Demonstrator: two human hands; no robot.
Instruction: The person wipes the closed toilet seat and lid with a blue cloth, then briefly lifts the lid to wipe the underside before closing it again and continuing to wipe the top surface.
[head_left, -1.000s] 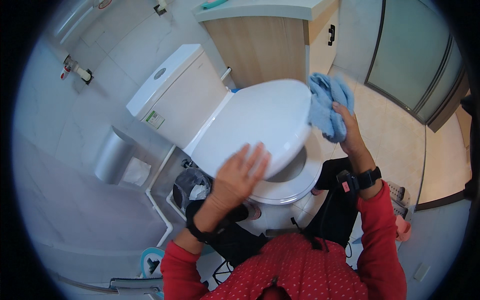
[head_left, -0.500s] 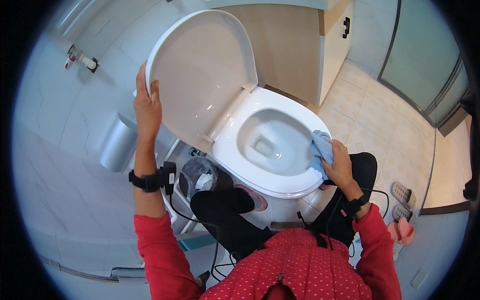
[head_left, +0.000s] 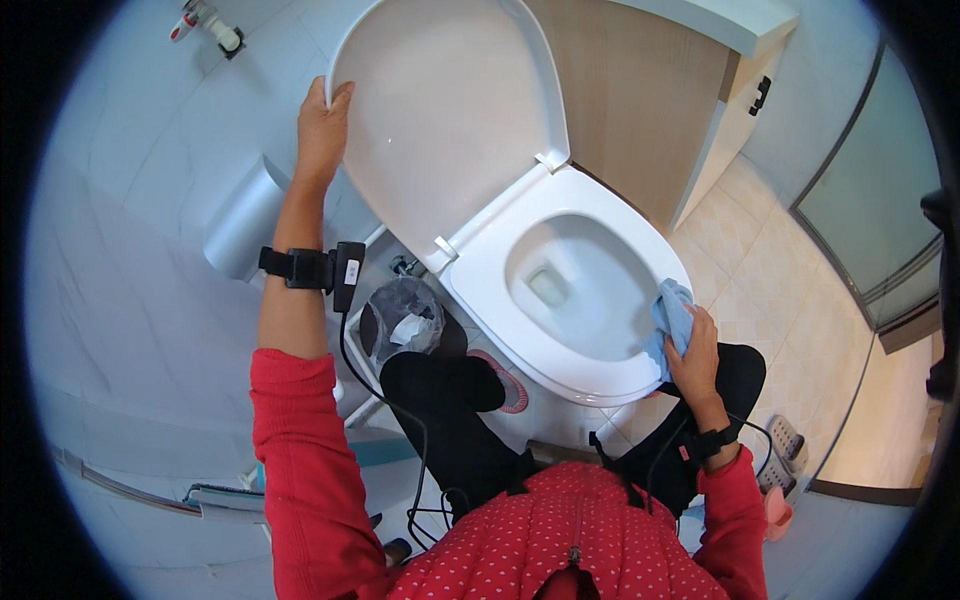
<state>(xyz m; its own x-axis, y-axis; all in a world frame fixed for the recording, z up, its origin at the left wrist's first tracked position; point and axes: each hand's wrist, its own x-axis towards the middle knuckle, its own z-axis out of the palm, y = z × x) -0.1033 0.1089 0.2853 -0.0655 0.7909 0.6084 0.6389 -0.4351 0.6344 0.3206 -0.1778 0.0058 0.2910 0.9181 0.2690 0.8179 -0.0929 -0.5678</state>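
Blue cloth point(head_left: 670, 318): likely light, soft, limp; best bunched in palm. Lies on toilet rim point(head_left: 482, 287), right side, beneath and just left of right hand point(head_left: 697, 358), fingers curled, gripping it. Lid point(head_left: 450, 100) raised, probably stiff, slick; left hand point(head_left: 322, 138) clasps left edge, thumb on underside.
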